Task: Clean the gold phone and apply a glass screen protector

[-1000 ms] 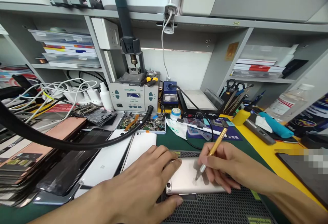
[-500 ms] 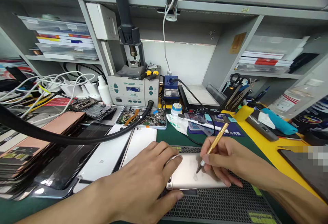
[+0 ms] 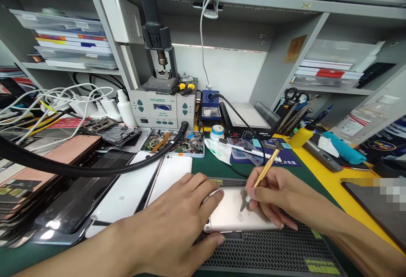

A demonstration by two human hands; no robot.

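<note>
A pale gold smartphone [image 3: 226,216] lies back up on a black honeycomb mat [image 3: 266,251], its camera end toward the left. My left hand [image 3: 180,222] grips that end, fingers over the far edge and thumb at the near edge. Like a pen, my right hand [image 3: 274,196] holds a slim gold-handled tool [image 3: 262,173] with a dark pointed tip and a flat piece at its upper end. The tip is at the phone's back, by a smudged mark. My right hand's lower fingers rest around the phone's right end.
Several phones, a white one [image 3: 123,196] among them, lie left. A thick black hose [image 3: 95,171] arcs over them from the hot-air station [image 3: 163,110]. Behind the mat are a board-filled tray [image 3: 174,143], a small round jar [image 3: 217,132] and a white brush [image 3: 247,148].
The tool's tip has shifted slightly left on the phone's back. My left hand keeps its grip on the phone. The whole view has shifted a little.
</note>
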